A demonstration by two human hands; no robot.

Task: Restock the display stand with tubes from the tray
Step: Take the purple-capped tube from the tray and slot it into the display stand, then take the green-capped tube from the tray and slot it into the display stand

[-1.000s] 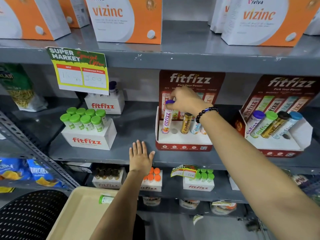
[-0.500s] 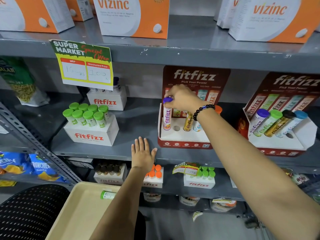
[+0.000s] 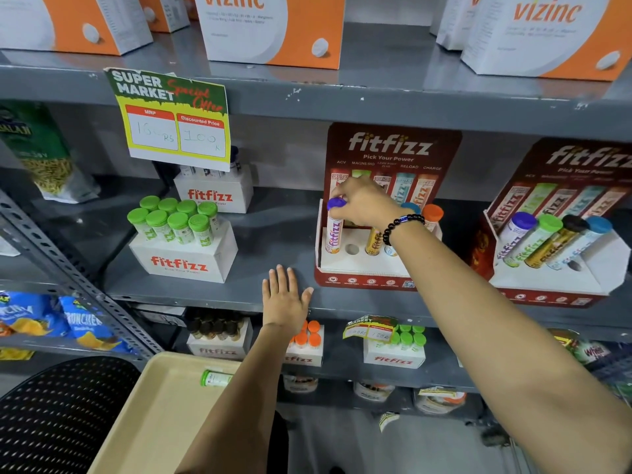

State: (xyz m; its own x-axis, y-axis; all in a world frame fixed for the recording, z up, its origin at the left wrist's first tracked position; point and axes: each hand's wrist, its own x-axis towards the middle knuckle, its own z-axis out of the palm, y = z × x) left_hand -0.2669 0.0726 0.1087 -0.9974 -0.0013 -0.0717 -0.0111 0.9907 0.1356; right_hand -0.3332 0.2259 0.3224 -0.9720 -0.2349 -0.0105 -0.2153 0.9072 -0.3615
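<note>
The red fitfizz display stand (image 3: 362,280) sits on the middle shelf. My right hand (image 3: 364,201) grips the purple cap of a purple-capped tube (image 3: 333,230) standing upright in the stand's leftmost hole. An empty hole (image 3: 351,249) lies beside it, then a gold tube (image 3: 373,241) and two more tubes partly hidden by my wrist. My left hand (image 3: 285,301) rests flat, fingers spread, on the shelf edge. Below, the beige tray (image 3: 150,419) holds one green-capped tube (image 3: 215,378) lying on its side.
A second fitfizz stand (image 3: 561,268) with several tubes stands at the right. A white box of green-capped tubes (image 3: 181,241) sits left on the same shelf. A price sign (image 3: 174,121) hangs from the shelf above. A black perforated chair (image 3: 54,415) is at lower left.
The purple-capped tube has gone from tilted to upright in the leftmost hole, my right hand still on its cap. The left hand has stayed on the shelf edge.
</note>
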